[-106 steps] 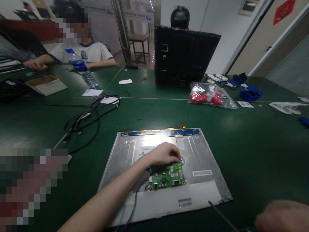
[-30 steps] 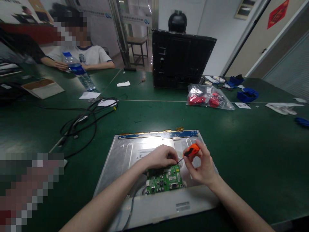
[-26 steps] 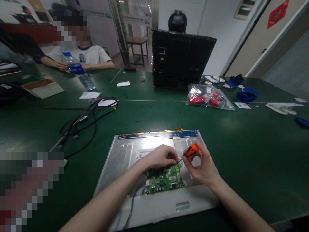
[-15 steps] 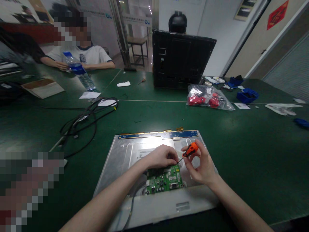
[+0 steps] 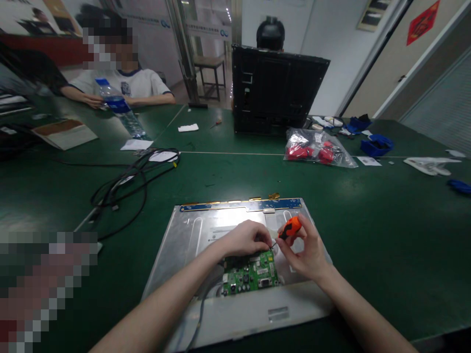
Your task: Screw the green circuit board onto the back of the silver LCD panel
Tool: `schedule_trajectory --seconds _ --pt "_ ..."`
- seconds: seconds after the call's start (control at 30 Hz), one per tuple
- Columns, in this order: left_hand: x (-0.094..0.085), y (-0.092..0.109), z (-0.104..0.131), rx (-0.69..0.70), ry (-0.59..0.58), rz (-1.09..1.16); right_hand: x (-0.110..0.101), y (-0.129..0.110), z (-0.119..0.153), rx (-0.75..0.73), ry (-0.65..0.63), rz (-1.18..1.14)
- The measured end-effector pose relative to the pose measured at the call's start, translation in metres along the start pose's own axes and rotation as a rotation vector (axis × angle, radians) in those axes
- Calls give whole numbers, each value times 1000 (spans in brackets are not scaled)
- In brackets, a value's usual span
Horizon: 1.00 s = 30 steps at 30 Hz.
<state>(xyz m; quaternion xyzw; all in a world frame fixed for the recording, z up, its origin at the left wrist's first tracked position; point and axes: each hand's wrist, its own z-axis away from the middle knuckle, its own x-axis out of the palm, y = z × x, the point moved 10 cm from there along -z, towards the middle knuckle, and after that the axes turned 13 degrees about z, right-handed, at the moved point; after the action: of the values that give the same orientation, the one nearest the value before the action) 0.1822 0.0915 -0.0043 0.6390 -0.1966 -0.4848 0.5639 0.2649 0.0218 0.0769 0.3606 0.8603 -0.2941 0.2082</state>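
A green circuit board (image 5: pixel 252 274) lies on a silver metal panel (image 5: pixel 176 250) with a blue strip board (image 5: pixel 239 206) along its far edge. My right hand (image 5: pixel 307 250) grips an orange and black screwdriver (image 5: pixel 290 227), whose tip points down and left at the board's upper right corner. Beside that tip my left hand (image 5: pixel 250 238) rests over the board's far edge, fingers curled together; whatever they pinch is too small to make out. A grey cable runs from the board's left side toward the near edge of the panel.
Black cables (image 5: pixel 140 181) lie coiled to the left. Further back are a plastic bottle (image 5: pixel 119 108), a large black panel (image 5: pixel 275 90) standing upright, a bag with red items (image 5: pixel 320 149) and blue containers (image 5: pixel 377 145). A person (image 5: pixel 121 83) sits across the table.
The fingers of my right hand have shifted slightly around the screwdriver handle, which has turned a little. My left hand has stayed in place.
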Motion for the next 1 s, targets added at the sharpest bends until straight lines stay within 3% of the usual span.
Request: schedule_trajectory --seconds 0.47,1.0 --pt "0 -1 1 -6 5 28 -1 -4 -5 4 -42 -48" --pt "0 0 0 -3 -3 -34 0 4 2 -5 19 -31"
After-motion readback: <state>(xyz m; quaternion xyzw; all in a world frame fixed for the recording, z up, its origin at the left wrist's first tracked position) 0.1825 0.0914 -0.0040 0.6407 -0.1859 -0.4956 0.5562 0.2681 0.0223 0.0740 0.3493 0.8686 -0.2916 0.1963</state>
